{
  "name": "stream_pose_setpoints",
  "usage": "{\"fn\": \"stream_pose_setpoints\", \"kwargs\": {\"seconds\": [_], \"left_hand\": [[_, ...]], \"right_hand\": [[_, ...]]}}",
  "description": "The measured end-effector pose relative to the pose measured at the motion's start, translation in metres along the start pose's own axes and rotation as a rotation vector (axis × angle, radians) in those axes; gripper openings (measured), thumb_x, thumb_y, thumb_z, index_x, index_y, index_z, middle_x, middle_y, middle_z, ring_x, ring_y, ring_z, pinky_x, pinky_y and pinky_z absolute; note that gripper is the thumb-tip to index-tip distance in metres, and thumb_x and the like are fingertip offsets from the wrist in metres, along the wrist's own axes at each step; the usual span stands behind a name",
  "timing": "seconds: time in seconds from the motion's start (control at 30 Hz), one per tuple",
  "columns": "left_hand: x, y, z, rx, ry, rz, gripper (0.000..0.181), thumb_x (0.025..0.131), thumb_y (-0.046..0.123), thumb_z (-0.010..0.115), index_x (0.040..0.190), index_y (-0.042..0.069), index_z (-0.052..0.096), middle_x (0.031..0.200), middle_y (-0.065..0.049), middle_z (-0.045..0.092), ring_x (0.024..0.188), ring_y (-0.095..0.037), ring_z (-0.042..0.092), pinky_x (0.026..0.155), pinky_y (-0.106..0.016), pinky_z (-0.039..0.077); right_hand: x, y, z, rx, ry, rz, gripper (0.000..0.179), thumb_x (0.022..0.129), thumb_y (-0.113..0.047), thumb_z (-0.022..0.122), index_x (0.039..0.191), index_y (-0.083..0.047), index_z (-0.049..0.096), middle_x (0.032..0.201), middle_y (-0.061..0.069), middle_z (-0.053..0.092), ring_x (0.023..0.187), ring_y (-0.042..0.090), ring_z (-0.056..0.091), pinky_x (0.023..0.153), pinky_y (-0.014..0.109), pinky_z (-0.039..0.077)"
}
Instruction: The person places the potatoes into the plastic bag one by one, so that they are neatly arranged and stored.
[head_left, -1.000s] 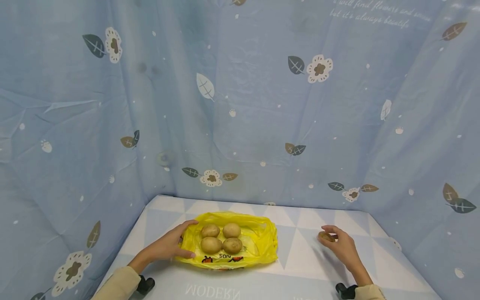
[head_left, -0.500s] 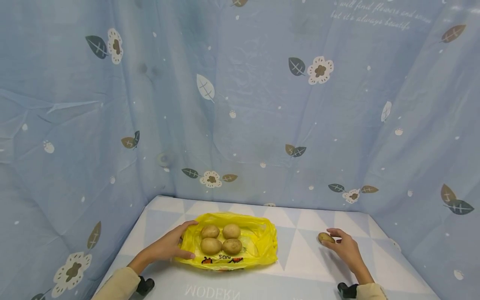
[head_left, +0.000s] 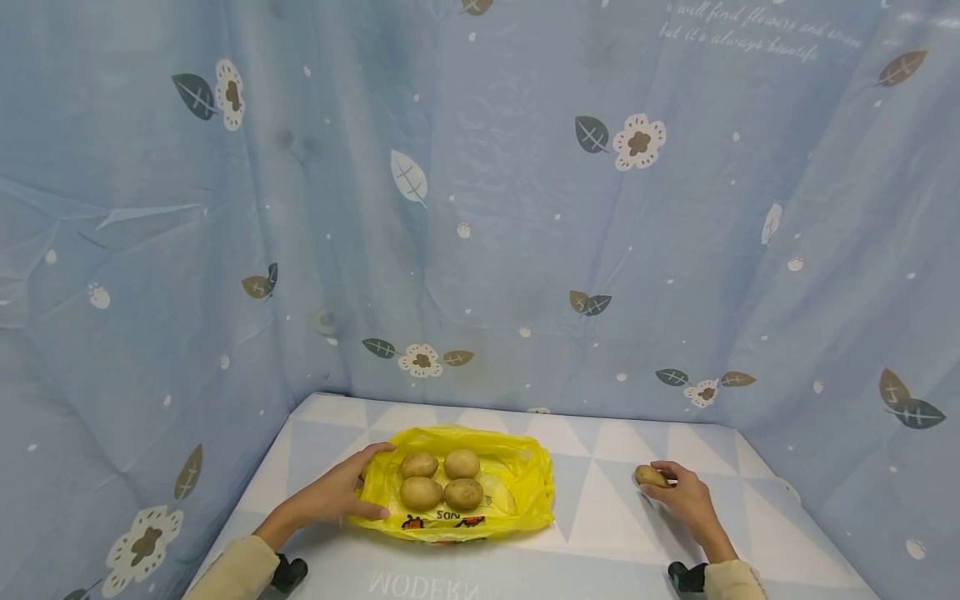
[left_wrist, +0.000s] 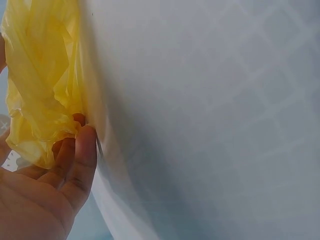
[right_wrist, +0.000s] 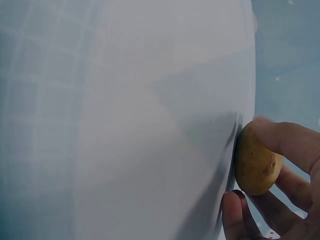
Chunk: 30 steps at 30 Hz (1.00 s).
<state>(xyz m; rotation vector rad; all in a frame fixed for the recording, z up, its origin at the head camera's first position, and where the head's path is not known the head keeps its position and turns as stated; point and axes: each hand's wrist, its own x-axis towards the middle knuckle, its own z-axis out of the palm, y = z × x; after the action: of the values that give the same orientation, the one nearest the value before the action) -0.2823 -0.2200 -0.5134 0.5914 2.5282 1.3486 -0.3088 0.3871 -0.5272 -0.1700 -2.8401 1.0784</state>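
Observation:
A yellow plastic bag [head_left: 525,500] lies spread with its mouth facing up, and several potatoes [head_left: 422,493] are grouped in its left half. My left hand [head_left: 333,492] grips the bag's left end, thumb at the near side and fingers at the far side. In the left wrist view, the fingers [left_wrist: 82,160] bend against the crumpled yellow plastic. Off to the right, my right hand [head_left: 686,497] holds a single potato [right_wrist: 257,160] between thumb and fingers. That potato is right at the table surface in the right wrist view.
The table [head_left: 600,533] has a white and pale blue triangle-patterned cover with printed lettering near the front. A blue floral curtain [head_left: 495,250] stands behind it and along both sides. Between the bag and the right hand lies a stretch of bare cover.
My right hand has come down slightly with its potato, which shows more clearly beyond the fingers. My left hand and the bag stay where they were.

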Motion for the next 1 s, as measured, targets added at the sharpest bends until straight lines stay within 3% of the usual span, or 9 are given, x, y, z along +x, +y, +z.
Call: {"fn": "stream_pose_setpoints", "kwargs": {"seconds": [0.23,0.63,1.0], "left_hand": [[-0.001,0.001,0.0,0.004,0.003,-0.002,0.1,0.079,0.029,0.091,0.159,0.01,0.033,0.162,-0.022,0.031,0.144,-0.044,0.035,0.111,-0.065,0.036],[0.0,-0.001,-0.001,0.008,-0.003,0.012,0.1,0.079,0.03,0.091,0.158,0.01,0.033,0.162,-0.023,0.032,0.144,-0.044,0.035,0.11,-0.065,0.036],[-0.002,-0.004,0.0,0.025,0.001,0.02,0.1,0.08,0.03,0.091,0.158,0.01,0.033,0.161,-0.023,0.032,0.143,-0.044,0.036,0.11,-0.064,0.037]], "right_hand": [[0.002,-0.002,0.002,0.006,0.023,0.002,0.056,0.086,-0.021,0.084,0.129,0.007,0.062,0.125,0.029,0.064,0.107,0.039,0.062,0.088,0.053,0.051],[-0.001,-0.004,0.004,0.018,0.053,0.035,0.057,0.082,-0.024,0.088,0.126,0.004,0.065,0.125,0.027,0.066,0.105,0.036,0.064,0.082,0.044,0.052],[-0.007,-0.017,0.003,0.055,0.06,-0.007,0.057,0.083,-0.027,0.088,0.128,0.0,0.066,0.129,0.026,0.065,0.107,0.033,0.064,0.079,0.034,0.051]]}}
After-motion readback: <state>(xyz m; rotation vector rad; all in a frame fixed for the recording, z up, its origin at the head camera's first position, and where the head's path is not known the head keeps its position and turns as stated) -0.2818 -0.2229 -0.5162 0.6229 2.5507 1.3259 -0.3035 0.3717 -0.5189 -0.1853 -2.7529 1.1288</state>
